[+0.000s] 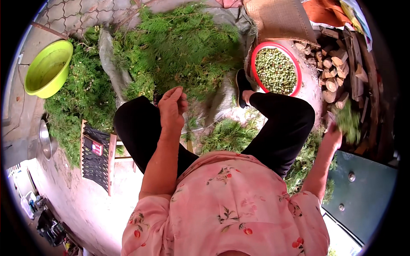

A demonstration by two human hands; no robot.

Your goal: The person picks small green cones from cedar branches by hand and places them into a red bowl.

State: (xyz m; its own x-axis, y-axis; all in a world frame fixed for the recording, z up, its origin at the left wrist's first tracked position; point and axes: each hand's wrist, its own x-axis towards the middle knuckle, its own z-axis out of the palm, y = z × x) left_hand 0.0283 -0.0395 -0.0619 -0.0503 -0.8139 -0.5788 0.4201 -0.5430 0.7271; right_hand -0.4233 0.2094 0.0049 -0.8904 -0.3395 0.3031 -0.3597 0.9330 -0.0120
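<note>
My left hand (173, 102) is raised by my left knee with its fingers pinched together; whatever it may hold is too small to make out. Out to the right, my right hand (333, 130) grips a blurred green sprig (348, 119) beside the woodpile. Beyond my knees lies a heap of feathery green branches (179, 47) on a grey sheet (112, 64). Near my right foot stands a red-rimmed basin (275, 70) full of small round green cones or berries. More cut branches (226, 136) lie between my legs and under my right arm.
A yellow-green tub (47, 70) and steel bowl (45, 141) are at the left, near a woven low chair (95, 164). Firewood (331, 72) is piled at the right, below a woven mat (275, 19). A dark green metal panel (367, 196) sits at the lower right.
</note>
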